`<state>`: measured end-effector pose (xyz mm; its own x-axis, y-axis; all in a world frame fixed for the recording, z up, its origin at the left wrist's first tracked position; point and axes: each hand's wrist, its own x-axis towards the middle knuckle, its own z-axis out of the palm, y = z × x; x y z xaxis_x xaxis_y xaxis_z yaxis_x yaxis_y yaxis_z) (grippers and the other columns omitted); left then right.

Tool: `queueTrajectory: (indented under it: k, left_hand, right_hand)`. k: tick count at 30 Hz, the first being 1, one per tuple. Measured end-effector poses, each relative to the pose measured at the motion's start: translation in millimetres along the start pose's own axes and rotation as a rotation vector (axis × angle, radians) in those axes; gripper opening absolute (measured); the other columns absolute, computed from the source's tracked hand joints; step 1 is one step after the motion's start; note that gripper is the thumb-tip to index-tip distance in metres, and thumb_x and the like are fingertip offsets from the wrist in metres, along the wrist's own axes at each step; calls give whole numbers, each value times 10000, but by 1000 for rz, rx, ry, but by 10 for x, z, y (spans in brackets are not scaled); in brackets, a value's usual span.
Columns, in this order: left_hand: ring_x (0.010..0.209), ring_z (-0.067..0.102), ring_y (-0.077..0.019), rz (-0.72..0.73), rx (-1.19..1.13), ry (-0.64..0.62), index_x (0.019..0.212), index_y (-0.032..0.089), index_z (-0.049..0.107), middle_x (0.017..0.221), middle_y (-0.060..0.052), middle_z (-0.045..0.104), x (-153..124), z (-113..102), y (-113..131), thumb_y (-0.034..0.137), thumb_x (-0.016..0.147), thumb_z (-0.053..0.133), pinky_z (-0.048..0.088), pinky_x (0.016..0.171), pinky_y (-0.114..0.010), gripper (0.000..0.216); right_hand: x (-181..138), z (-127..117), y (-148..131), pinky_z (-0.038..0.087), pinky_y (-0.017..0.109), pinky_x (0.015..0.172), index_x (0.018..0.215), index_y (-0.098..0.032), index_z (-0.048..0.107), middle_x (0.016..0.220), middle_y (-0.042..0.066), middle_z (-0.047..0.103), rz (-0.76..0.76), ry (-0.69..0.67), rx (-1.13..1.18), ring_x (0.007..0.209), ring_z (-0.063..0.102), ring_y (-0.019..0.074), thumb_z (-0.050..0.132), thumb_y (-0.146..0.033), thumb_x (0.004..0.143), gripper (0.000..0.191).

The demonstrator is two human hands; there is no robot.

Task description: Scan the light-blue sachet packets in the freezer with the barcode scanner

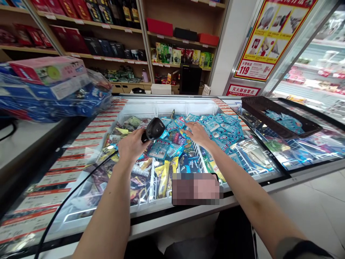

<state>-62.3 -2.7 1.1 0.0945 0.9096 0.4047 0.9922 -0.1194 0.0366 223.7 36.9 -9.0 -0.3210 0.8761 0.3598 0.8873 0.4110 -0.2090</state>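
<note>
My left hand is closed around a black handheld barcode scanner, held above the chest freezer with its head pointing away to the right. A black cable runs from it toward the lower left. My right hand reaches over light-blue packets, fingers stretched out and a little apart, fingertips close to a small pink-and-blue packet. Whether they touch it I cannot tell. More blue packets lie between the hands. Yellow wrappers are in a white wire compartment nearer to me.
A phone with a blurred screen lies at the freezer's front edge. A brown basket with blue packets stands at the right. Plastic-wrapped boxes are piled at the left. Price labels line the glass. Stocked shelves stand behind.
</note>
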Motion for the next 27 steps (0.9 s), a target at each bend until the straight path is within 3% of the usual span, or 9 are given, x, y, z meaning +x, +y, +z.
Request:
queueTrajectory:
  k: [3,9,13,16,21,24,27]
  left_hand:
    - [944,627,-259,1,-9,3,1123,243,578,1062,-60,675,8,0,-34,480,820,508,354,580,-297,392]
    - [981,615,-266,43,-21,33,1077,237,594,1031,-63,677,9,31,-54,455,804,537,368,600,-299,353]
    - [968,619,-270,40,-28,48,1080,233,595,1025,-65,677,8,58,-68,461,810,530,367,594,-303,359]
    - [952,625,-265,33,-30,54,1088,240,596,1041,-57,677,7,64,-68,469,816,522,367,591,-306,363]
    - [964,624,-261,32,-50,59,1104,251,592,1069,-50,674,1,56,-50,463,807,533,379,603,-304,370]
    - [970,624,-259,41,-55,51,1096,249,596,1058,-50,676,-4,49,-32,468,809,528,387,613,-300,368]
    - [981,621,-256,38,-58,38,1100,237,600,1056,-60,676,-5,47,-12,477,819,511,401,639,-296,380]
  right_hand:
    - [235,116,-65,324,353,1085,1374,-146,455,1395,90,496,-109,-55,59,1282,442,213,399,-332,958,459]
    - [532,395,-194,310,402,1096,1423,-216,381,1510,49,337,-268,-132,53,1297,433,229,367,-386,972,483]
    - [557,442,-238,320,405,1069,1367,-222,451,1417,49,476,-316,-142,14,1262,456,233,395,-410,965,447]
    - [493,380,-249,374,366,999,1237,-182,551,1213,84,618,-280,-98,0,1122,548,214,375,-441,967,414]
    - [356,273,-260,447,339,845,1004,-160,616,1009,111,634,-109,-22,-25,955,594,224,367,-566,926,482]
    - [315,273,-257,447,351,864,946,-168,617,1005,115,615,-33,-25,-3,987,581,236,410,-643,870,523]
    - [301,308,-242,419,391,941,1096,-120,580,1134,172,577,28,-22,-11,1105,530,277,534,-687,772,655]
